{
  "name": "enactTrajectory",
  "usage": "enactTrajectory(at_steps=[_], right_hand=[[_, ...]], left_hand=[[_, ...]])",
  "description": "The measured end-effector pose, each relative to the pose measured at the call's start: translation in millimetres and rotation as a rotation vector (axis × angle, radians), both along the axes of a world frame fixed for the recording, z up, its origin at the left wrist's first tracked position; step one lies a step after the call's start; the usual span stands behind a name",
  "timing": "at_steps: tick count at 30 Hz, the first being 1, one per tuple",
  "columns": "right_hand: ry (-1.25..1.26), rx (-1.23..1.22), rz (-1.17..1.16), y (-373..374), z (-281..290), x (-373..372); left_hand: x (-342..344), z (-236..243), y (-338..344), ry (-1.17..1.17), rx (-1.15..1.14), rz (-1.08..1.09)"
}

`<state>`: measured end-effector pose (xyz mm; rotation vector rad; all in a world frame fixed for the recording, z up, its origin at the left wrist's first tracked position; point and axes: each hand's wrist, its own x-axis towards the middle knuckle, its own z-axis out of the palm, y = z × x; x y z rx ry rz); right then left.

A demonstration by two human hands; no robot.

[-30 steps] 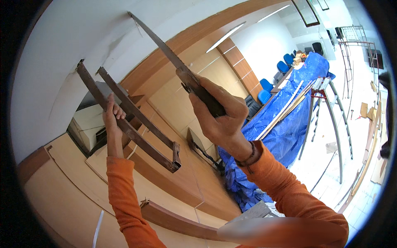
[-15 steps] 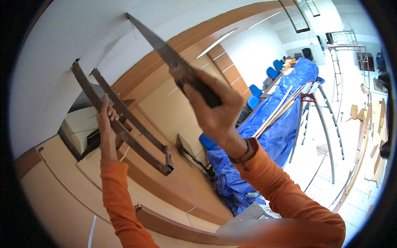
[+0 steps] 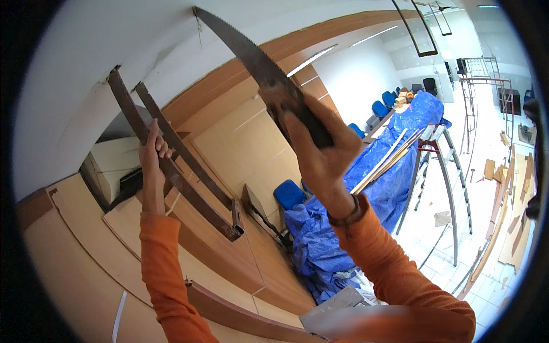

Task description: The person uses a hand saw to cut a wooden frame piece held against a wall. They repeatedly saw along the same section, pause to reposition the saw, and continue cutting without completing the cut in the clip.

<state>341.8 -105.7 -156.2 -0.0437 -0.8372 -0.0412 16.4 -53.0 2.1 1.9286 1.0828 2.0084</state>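
My right hand [image 3: 329,154] is closed around the dark handle of a hand saw [image 3: 243,54], raised in front of me. Its toothed blade slants up and left, the tip at the white ceiling panel [image 3: 74,74]; I cannot tell whether it touches or enters it. A thin strand hangs near the tip. My left hand [image 3: 153,151] wraps round one bar of a brown hanging metal frame [image 3: 197,206]. Two long bars of this frame come down from the ceiling, joined by a short crosspiece at the lower end.
Wood panelling [image 3: 223,128] lines the wall beyond the frame. A blue tarp [image 3: 320,246] covers a long heap, with wooden strips [image 3: 389,163] on top. Right of it stands a stepladder [image 3: 449,183]. Scrap boards [image 3: 517,228] litter the floor, and scaffolding [image 3: 486,80] stands farther back.
The saw and my right hand have shifted to the right in view. My left hand keeps its hold on the frame bar. The whole view has turned slightly.
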Motion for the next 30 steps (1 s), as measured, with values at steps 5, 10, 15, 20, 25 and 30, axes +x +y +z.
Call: enactTrajectory(at_steps=[5,10,15,20,25,30], right_hand=[[0.010,0.050,-0.042,-5,-3,0],[-0.004,-0.036,-0.047,-6,-6,0],[0.025,-0.014,0.012,-5,-4,-3],[0.014,-0.072,-0.010,-2,-5,-11],[0.079,-0.041,0.066,4,-10,-13],[0.045,-0.090,0.083,6,-15,-10]], left_hand=[[4,-2,-2,-0.036,0.007,0.002],[11,-3,-9,-0.053,-0.008,-0.050],[15,-4,-14,-0.061,0.023,-0.052],[13,-4,-11,-0.068,-0.009,-0.057],[10,-3,-7,-0.083,-0.022,-0.013],[9,-2,-8,-0.053,-0.014,-0.052]])
